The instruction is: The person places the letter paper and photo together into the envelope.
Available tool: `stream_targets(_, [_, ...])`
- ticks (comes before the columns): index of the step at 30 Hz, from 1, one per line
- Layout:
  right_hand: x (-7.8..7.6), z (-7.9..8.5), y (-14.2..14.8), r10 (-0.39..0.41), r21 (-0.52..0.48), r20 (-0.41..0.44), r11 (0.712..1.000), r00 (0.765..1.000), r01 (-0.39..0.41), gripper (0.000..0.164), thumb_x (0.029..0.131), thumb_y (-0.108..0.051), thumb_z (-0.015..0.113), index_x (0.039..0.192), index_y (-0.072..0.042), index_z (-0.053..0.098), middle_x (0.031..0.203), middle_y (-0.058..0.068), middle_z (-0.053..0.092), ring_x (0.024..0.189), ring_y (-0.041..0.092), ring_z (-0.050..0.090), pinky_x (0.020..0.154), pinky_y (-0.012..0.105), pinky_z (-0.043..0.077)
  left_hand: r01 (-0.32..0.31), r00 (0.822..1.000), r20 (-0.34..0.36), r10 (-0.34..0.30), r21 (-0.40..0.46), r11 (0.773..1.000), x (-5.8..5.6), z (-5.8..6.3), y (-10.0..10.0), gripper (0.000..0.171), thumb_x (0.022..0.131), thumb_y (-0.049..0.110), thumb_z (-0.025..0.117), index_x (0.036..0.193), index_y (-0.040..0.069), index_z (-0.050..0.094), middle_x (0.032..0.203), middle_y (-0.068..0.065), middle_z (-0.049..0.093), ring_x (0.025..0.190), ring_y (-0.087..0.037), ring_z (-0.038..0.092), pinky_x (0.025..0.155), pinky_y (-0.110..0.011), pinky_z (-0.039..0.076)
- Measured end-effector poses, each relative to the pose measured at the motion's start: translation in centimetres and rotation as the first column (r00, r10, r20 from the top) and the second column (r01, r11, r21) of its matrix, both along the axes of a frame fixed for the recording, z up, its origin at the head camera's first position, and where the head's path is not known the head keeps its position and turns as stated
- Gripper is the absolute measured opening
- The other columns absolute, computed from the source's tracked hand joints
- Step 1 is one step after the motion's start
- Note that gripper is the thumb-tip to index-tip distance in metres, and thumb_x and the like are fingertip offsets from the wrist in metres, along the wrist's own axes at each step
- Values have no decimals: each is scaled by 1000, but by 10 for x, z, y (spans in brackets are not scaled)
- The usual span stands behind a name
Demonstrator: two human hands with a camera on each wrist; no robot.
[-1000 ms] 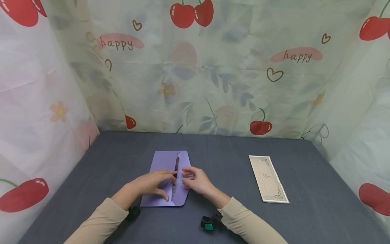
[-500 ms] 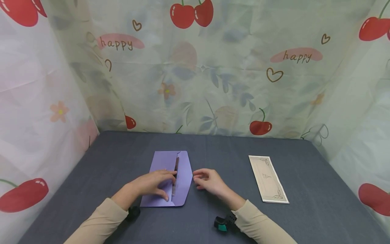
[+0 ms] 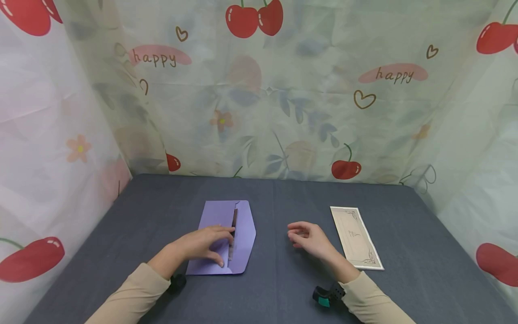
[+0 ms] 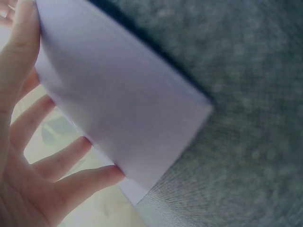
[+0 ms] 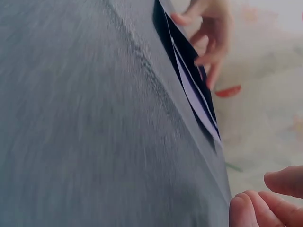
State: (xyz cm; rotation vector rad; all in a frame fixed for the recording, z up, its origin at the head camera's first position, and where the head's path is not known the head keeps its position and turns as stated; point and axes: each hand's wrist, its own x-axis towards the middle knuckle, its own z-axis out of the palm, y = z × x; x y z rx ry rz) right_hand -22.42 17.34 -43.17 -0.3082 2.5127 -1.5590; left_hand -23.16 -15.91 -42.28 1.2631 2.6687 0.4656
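Note:
A purple envelope (image 3: 244, 243) lies on the table left of centre, its flap folded out to the right and a dark strip showing along its opening. My left hand (image 3: 204, 245) rests on the envelope's body with fingers spread; in the left wrist view the fingertips (image 4: 113, 174) touch its surface. My right hand (image 3: 311, 240) is above the table between the envelope and a cream printed card (image 3: 356, 236) with a white border and dark corner ornaments. Its fingers are loosely bent and hold nothing.
The grey cloth-covered table (image 3: 275, 297) reaches back to a hanging curtain (image 3: 267, 112) printed with cherries and the word "happy". More of this cloth hangs at both sides. A black wrist strap with a green part (image 3: 323, 301) is on my right wrist.
My right hand has left the envelope's flap and moved right, towards the cream card. The flap now lies free. My left hand has stayed on the envelope.

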Motion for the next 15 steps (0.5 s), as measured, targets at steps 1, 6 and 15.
stream_targets(1, [0, 1, 5, -6, 9, -5, 1000, 1000, 6, 34, 91, -11, 58, 119, 9, 55, 107, 25, 64, 93, 28, 67, 71, 30, 58, -1, 1000, 3, 1, 2, 1000, 0, 0, 0, 51, 72, 45, 70, 110, 14, 57, 142, -14, 47, 129, -35, 46, 105, -50, 37])
stream_targets(6, [3, 5, 30, -66, 37, -21, 997, 998, 66, 36, 91, -12, 58, 120, 9, 54, 108, 25, 63, 93, 29, 67, 72, 30, 58, -8, 1000, 13, 8, -1, 1000, 0, 1, 0, 52, 72, 45, 70, 111, 14, 57, 142, -13, 46, 129, -34, 45, 105, -50, 37])
stream_targets(15, [6, 11, 75, -233, 66, -37, 970, 972, 235, 40, 91, -11, 57, 125, 9, 50, 114, 27, 60, 94, 24, 67, 74, 28, 58, -16, 999, 29, 16, -1, 1000, 0, 0, 0, 52, 72, 43, 71, 112, 14, 57, 143, -12, 45, 131, -34, 43, 108, -50, 35])
